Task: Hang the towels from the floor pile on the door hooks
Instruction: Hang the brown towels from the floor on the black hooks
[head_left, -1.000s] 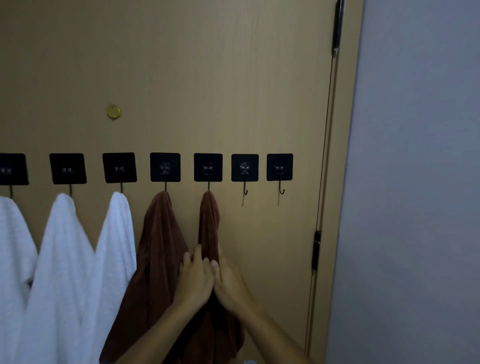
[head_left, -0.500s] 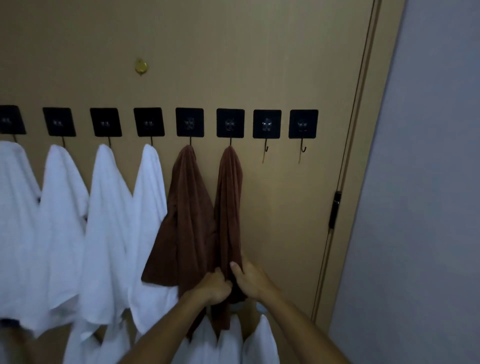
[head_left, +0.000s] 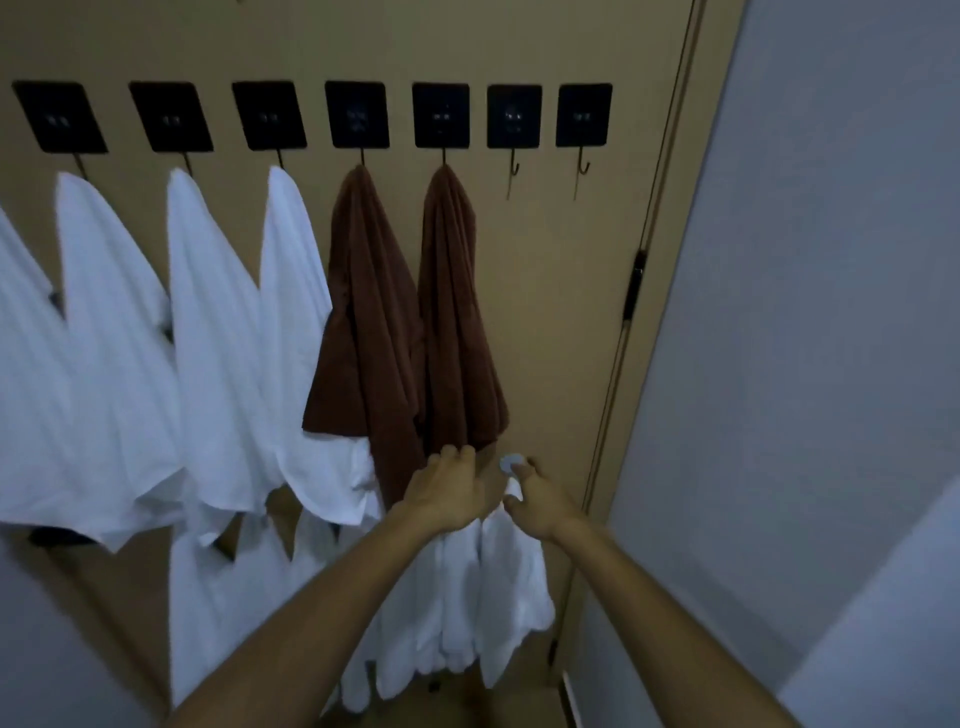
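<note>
Two brown towels hang side by side on the tan door (head_left: 550, 291); the right brown towel (head_left: 457, 322) is on the fifth black hook pad, the left brown towel (head_left: 363, 322) on the fourth. My left hand (head_left: 449, 491) is just under the right towel's hem, bent fingertips touching it. My right hand (head_left: 540, 501) is beside it, loosely curled and holding nothing, next to a small white round thing (head_left: 511, 462). Three white towels (head_left: 218, 332) hang on the hooks to the left. Two hooks at the right, the nearer empty hook (head_left: 514, 169) and the outer empty hook (head_left: 584, 167), are bare.
A lower row of white towels (head_left: 493, 582) hangs under my hands, down to the floor area. The door frame and hinge (head_left: 635, 283) run along the right, with a grey wall (head_left: 805, 338) beyond. No floor pile is in view.
Both hands have slid down the right brown towel and come off its lower part; they now sit at and below the hem. The view has tilted downward.
</note>
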